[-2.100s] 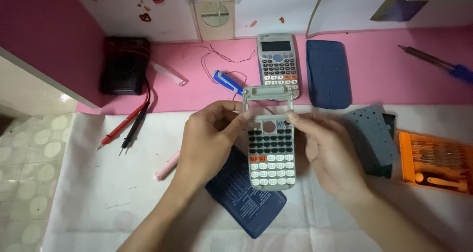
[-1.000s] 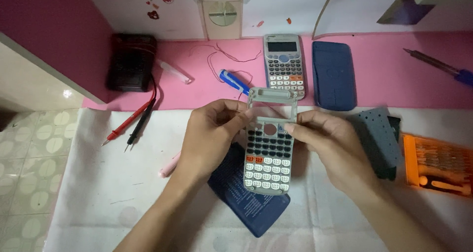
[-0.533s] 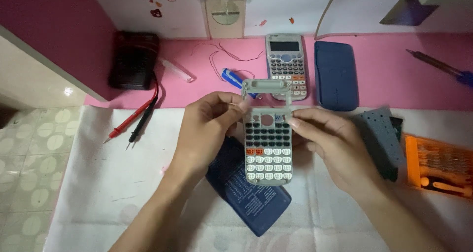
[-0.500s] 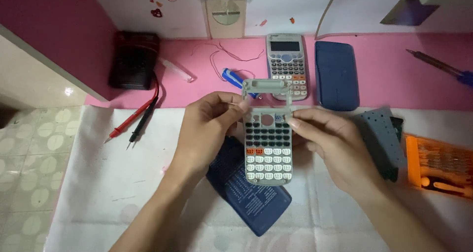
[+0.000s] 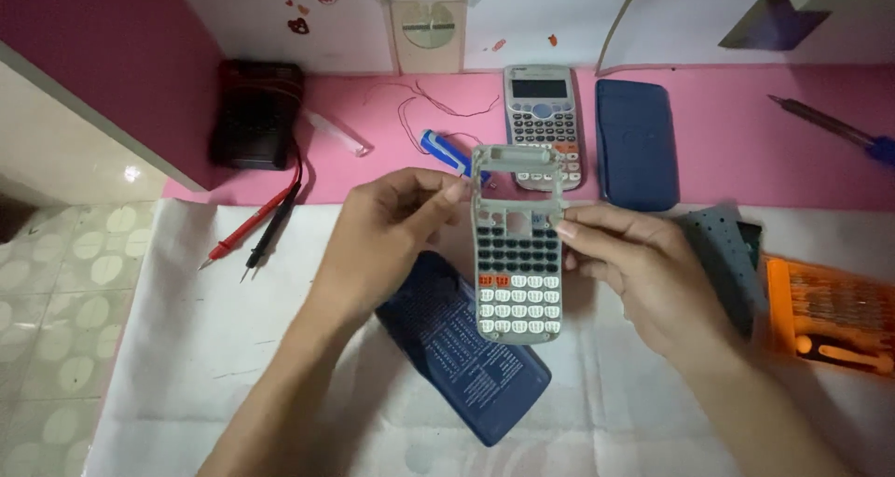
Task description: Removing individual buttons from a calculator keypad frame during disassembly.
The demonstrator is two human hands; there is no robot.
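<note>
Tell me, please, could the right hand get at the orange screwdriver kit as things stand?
Probably not at once: the right hand grips the calculator front panel. The orange screwdriver kit lies unobstructed beside it.

Materials as I see them from the head view. The calculator front shell [image 5: 516, 253] in my left hand [image 5: 387, 235] and right hand [image 5: 634, 272] is grey plastic, matt, its empty display window open; the keys look like soft-sheened plastic or rubber, I cannot tell which. The dark blue cover [image 5: 466, 356] beneath is smooth plastic with a faint gloss. The white sheet [image 5: 186, 346] spread under it is creased, whether paper or thin cloth is unclear. The counter [image 5: 727, 151] has a matt pink surface. The whole calculator [image 5: 543, 123] is glossy grey plastic. The orange case [image 5: 830, 314] is bright, smooth plastic.
</note>
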